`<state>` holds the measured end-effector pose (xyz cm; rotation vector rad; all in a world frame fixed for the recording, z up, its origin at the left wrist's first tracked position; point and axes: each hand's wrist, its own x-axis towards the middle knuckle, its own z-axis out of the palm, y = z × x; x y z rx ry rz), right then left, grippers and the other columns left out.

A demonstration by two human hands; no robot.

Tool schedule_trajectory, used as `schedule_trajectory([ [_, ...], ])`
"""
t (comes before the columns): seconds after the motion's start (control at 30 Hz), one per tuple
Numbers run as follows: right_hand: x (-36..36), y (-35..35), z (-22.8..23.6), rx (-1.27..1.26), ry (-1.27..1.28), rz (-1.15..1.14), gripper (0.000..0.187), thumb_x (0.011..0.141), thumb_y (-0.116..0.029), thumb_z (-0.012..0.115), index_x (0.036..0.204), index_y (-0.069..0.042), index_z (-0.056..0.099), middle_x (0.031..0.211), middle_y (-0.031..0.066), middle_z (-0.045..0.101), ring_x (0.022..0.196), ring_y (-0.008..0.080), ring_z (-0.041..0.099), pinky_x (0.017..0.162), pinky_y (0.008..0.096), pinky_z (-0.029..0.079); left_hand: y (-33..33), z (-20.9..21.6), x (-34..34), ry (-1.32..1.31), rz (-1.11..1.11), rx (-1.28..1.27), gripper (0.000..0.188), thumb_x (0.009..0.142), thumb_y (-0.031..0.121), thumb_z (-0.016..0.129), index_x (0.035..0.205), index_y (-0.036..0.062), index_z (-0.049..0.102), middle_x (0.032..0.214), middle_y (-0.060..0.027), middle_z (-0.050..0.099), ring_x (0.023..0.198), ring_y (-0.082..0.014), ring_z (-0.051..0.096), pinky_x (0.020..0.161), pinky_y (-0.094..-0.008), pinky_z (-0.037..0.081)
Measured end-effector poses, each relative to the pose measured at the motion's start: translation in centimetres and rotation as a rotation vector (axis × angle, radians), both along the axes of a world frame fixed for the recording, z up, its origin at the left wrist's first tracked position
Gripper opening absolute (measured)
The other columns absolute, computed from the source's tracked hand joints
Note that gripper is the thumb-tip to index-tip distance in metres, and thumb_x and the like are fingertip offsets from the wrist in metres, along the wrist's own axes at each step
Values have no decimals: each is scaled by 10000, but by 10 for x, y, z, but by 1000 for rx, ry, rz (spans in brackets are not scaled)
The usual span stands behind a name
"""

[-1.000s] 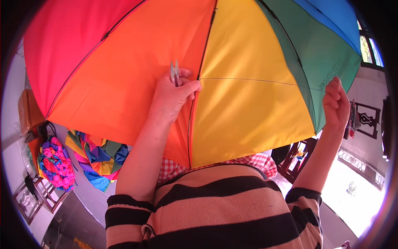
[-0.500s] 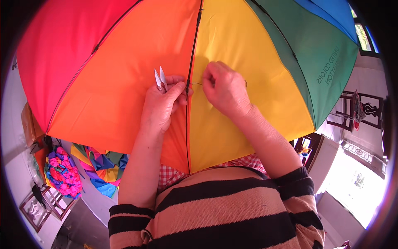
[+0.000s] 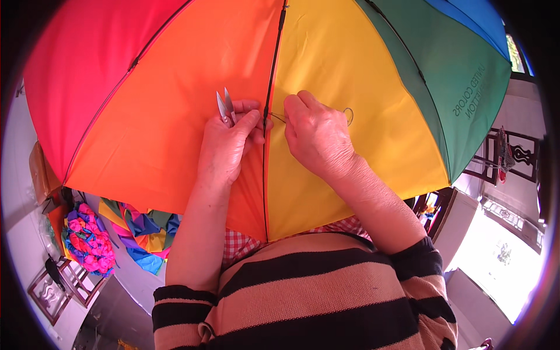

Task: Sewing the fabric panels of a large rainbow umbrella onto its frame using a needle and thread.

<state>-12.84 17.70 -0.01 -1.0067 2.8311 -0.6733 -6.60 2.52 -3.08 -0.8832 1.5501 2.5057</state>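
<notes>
An open rainbow umbrella (image 3: 186, 116) spreads in front of me, its inner side toward me. A black rib (image 3: 274, 61) runs down between its orange and yellow panels. My left hand (image 3: 224, 143) grips small thread snips (image 3: 223, 106), blades pointing up, while its thumb and fingertips pinch the rib. Right of the rib, my right hand (image 3: 318, 134) is closed in a pinch on dark thread (image 3: 279, 118), which stretches short and taut from the rib. A loop of the thread sticks out past the hand's right side. Any needle is hidden by the fingers.
Bundles of pink cloth (image 3: 90, 239) and multicoloured cloth (image 3: 149, 233) lie at the lower left. Dark wooden chairs stand at the left (image 3: 64, 286) and right (image 3: 519, 154). Red checked cloth (image 3: 239, 248) covers my lap under the umbrella's edge. A bright opening (image 3: 496, 262) is at the lower right.
My right hand has turned slightly and shifted a little down, with the thread still running to the rib. The thread loop shows more on its right. My left hand stays at the rib.
</notes>
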Motion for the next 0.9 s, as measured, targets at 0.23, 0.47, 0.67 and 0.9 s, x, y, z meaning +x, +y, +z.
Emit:
schedule_trajectory([
  [0.23,-17,-1,-15,-114,-13,129,88,785,-25,605,822,-41,527,803,116,564,714,334,616,581,417,501,1,4,-3,17,-11,-14,157,917,91,591,1044,-1,596,796,-95,663,582,-86,553,497,-182,395],
  [0.47,-13,3,-21,-211,-60,155,199,782,-62,668,931,-43,538,867,124,576,757,347,626,610,411,508,4,-1,-3,76,-10,-52,117,928,89,551,994,-7,562,770,-107,671,572,-96,567,504,-201,412],
  [0.67,-4,14,-17,-168,-3,84,350,764,-76,709,1037,-52,492,932,134,576,789,344,629,641,417,515,5,1,2,38,-1,-62,203,979,200,488,904,24,556,811,-115,678,599,-87,570,461,-192,352],
  [0.9,-2,18,-19,-204,-41,94,358,758,-60,718,1036,-41,493,934,139,575,816,336,623,658,403,514,2,1,5,56,-11,-42,239,995,240,456,920,27,533,839,-128,683,613,-86,580,459,-191,343],
])
